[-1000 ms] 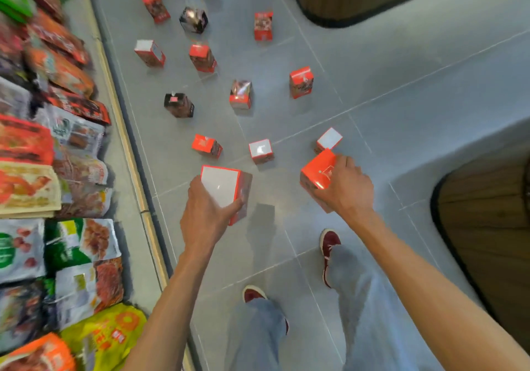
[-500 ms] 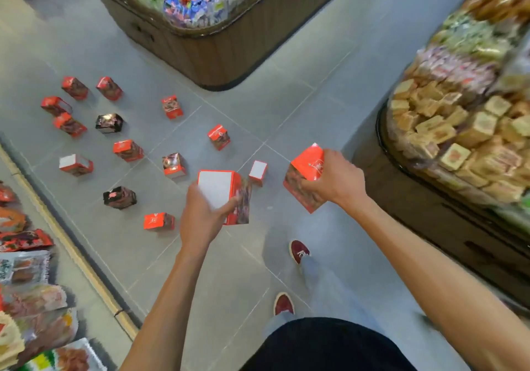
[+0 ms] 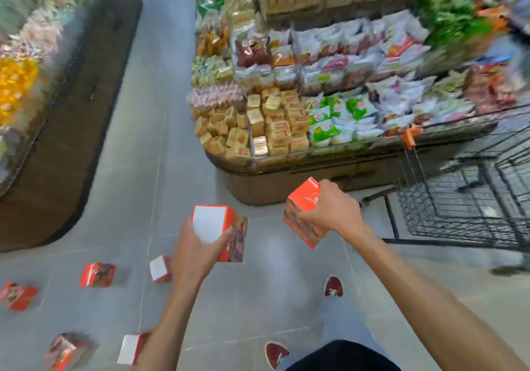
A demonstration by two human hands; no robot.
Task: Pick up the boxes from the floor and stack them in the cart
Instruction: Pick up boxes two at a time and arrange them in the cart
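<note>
My left hand [image 3: 198, 253] grips a red box with a white face [image 3: 215, 227], held upright at mid-frame. My right hand [image 3: 329, 212] grips a second red box [image 3: 301, 210], tilted, a little higher and to the right. The black wire cart [image 3: 464, 207] stands at the right edge, just beyond my right hand. Several more red boxes lie on the grey floor at lower left, among them one on its side [image 3: 97, 274], a white-faced one [image 3: 159, 268] beside my left wrist, and another white-faced one [image 3: 132, 347] near my forearm.
A wooden display stand [image 3: 286, 181] piled with packaged snacks fills the upper right, its base just ahead of my hands. A dark curved counter [image 3: 66, 146] runs along the left. A grey aisle lies between them. My red shoes [image 3: 332, 286] are below.
The view has swung right, away from the scattered boxes toward the snack display and the cart, which has come into sight. Both hands keep their boxes in the same hold.
</note>
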